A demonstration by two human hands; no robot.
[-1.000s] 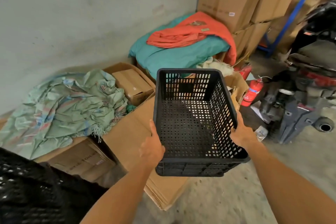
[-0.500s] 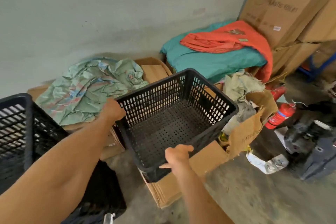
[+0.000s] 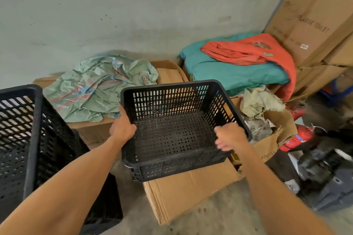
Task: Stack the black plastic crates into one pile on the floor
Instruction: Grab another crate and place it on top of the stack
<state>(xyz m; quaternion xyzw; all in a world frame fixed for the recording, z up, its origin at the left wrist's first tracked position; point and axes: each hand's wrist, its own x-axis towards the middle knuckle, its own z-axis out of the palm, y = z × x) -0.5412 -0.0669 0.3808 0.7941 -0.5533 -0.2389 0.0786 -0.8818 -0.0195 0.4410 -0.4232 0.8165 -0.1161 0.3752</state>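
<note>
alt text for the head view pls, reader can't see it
Two bare hands, left hand and right hand, grip an empty black plastic crate by its rim above flattened cardboard. A stack of black crates stands at left; crumpled cloths lie along the wall.

**Plastic, cardboard and cloth**

We see the black crate point(image 3: 172, 131) as matt perforated plastic, dusty on its floor; the crate pile point(image 3: 28, 139) has the same slotted plastic. Flattened cardboard point(image 3: 187, 192) looks plain, matt brown paperboard. The green sack point(image 3: 99, 86) is crumpled woven cloth, frayed. Teal point(image 3: 235, 74) and orange fabric point(image 3: 248, 51) look soft. The extinguisher point(image 3: 298, 137) shines glossy red. The concrete floor point(image 3: 219, 215) is rough and stained.
</note>
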